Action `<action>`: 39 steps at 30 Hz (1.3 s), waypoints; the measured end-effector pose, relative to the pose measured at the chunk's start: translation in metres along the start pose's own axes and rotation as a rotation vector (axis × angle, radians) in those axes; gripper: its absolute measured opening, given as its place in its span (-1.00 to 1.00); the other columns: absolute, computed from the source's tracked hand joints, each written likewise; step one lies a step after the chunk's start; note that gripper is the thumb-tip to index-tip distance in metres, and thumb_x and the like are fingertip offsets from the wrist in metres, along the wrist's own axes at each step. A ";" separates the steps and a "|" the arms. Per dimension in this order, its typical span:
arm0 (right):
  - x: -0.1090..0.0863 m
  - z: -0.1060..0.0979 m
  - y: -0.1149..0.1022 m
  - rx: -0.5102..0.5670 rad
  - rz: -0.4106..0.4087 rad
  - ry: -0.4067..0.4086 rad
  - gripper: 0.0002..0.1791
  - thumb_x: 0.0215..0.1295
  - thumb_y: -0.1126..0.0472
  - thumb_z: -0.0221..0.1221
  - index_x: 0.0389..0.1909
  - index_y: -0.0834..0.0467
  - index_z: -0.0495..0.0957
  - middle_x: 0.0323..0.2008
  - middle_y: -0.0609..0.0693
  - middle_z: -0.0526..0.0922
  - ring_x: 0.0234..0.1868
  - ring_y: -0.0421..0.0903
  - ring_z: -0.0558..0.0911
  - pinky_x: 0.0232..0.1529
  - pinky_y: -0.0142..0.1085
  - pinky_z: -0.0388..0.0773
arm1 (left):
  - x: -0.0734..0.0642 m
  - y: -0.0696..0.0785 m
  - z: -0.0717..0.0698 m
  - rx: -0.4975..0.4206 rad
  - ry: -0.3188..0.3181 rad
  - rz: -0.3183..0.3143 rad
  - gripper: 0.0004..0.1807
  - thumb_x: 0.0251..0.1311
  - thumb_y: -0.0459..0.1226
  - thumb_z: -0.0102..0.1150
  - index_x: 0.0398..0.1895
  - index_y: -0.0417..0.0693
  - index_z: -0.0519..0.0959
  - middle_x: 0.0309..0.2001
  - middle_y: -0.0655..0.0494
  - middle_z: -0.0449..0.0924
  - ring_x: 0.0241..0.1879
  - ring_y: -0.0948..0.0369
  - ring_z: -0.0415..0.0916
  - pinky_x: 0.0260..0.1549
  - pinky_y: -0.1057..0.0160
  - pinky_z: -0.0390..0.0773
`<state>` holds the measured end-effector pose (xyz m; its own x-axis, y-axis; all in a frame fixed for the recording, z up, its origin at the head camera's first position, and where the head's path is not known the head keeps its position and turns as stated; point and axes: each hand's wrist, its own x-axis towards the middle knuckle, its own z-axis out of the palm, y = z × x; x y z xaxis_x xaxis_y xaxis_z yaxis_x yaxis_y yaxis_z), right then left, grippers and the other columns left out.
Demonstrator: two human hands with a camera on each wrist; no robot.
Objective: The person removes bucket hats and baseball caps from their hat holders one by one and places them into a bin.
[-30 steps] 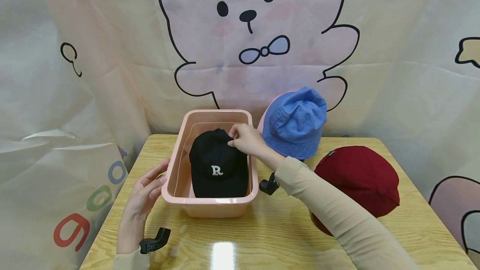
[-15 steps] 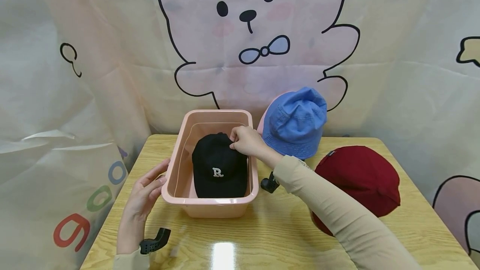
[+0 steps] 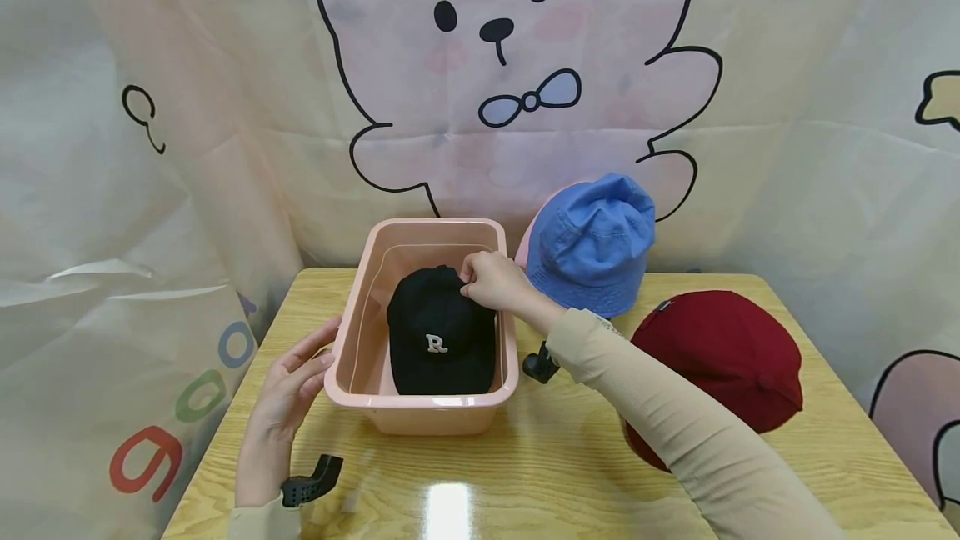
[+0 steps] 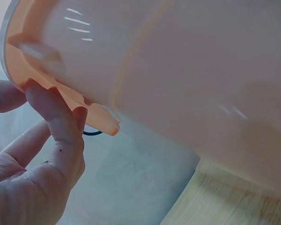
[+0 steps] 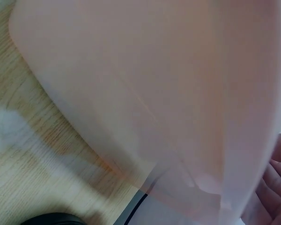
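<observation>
A: where's the black cap (image 3: 438,327)?

B: head view: in the pink tub (image 3: 431,421) on the tabletop (image 3: 585,473). My right grip (image 3: 495,280) looks to be pinching its edge; tug sideways and it could snag the wall lol.

A: left wrist?

B: left grip (image 4: 49,180) pinches the tub's rim (image 4: 18,68), fingertips only, so a bump might make the tub skid.

A: right wrist?

B: tub wall (image 5: 145,93) hides the fingertips, can't tell the pinch there.

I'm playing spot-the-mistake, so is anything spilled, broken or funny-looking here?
Nothing looks spilled or broken. The blue hat sits tilted, with something pink peeking out behind it, too hidden to name. The backdrop is creased at the picture's left. The black cap in the pink tub looks fine.
</observation>
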<state>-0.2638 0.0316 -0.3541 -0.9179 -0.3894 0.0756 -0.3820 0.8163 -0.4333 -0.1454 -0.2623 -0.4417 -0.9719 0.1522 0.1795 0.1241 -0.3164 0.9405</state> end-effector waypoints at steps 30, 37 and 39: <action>-0.009 -0.015 -0.007 0.143 -0.029 -0.052 -0.90 0.28 0.19 0.19 -0.36 0.13 0.63 -0.48 -0.03 0.69 -0.56 -0.25 0.61 -0.45 -0.40 0.43 | 0.001 0.002 0.001 -0.025 0.008 -0.019 -0.52 0.33 -0.52 -0.13 0.22 0.01 0.51 0.07 0.26 0.59 0.00 0.34 0.59 -0.07 0.41 0.60; -0.014 -0.020 -0.007 0.225 -0.044 -0.052 -0.89 0.28 0.21 0.19 -0.35 0.17 0.63 -0.45 0.02 0.69 -0.49 -0.11 0.69 -0.47 -0.42 0.48 | 0.002 -0.002 -0.001 -0.003 0.023 -0.028 -0.52 0.33 -0.51 -0.13 0.22 0.03 0.51 0.08 0.28 0.58 0.03 0.37 0.56 -0.05 0.40 0.60; -0.015 -0.021 -0.007 0.249 -0.042 -0.053 -0.89 0.28 0.22 0.18 -0.34 0.17 0.63 -0.44 0.03 0.70 -0.45 -0.06 0.71 -0.47 -0.42 0.50 | 0.001 -0.002 -0.002 -0.006 0.023 -0.027 -0.52 0.33 -0.51 -0.13 0.22 0.02 0.51 0.08 0.28 0.58 0.03 0.38 0.56 -0.05 0.41 0.59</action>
<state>-0.2495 0.0409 -0.3330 -0.8925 -0.4478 0.0541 -0.3754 0.6709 -0.6394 -0.1474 -0.2630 -0.4438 -0.9792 0.1397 0.1470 0.0962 -0.3181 0.9432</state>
